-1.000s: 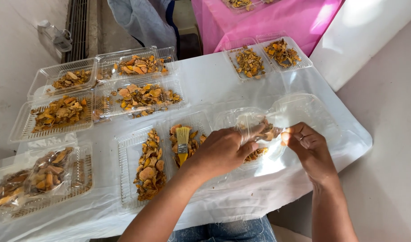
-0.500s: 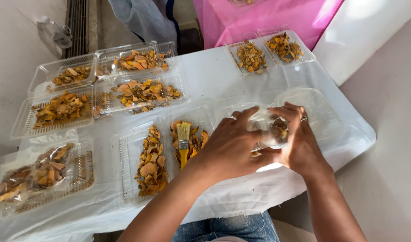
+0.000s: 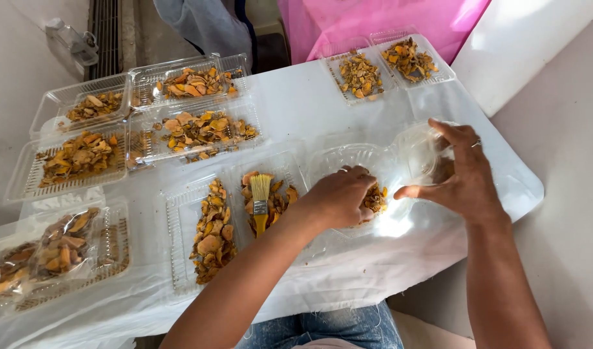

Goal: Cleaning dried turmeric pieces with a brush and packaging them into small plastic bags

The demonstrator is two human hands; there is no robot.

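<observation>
Since half a second earlier the hands had drawn apart. The left hand (image 3: 338, 197) curled closed over orange slices (image 3: 376, 199) beneath its fingertips, while the right hand (image 3: 461, 171) gripped the clear lid (image 3: 420, 155) between thumb and fingers.

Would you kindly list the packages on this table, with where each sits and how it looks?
Open clamshell: under both hands, clear, some orange chips.
Brush tray: centre front, clear, yellow brush on chips.
Four filled trays: back left, clear.
Two small trays: far right, clear.
Bagged tray: front left.
</observation>
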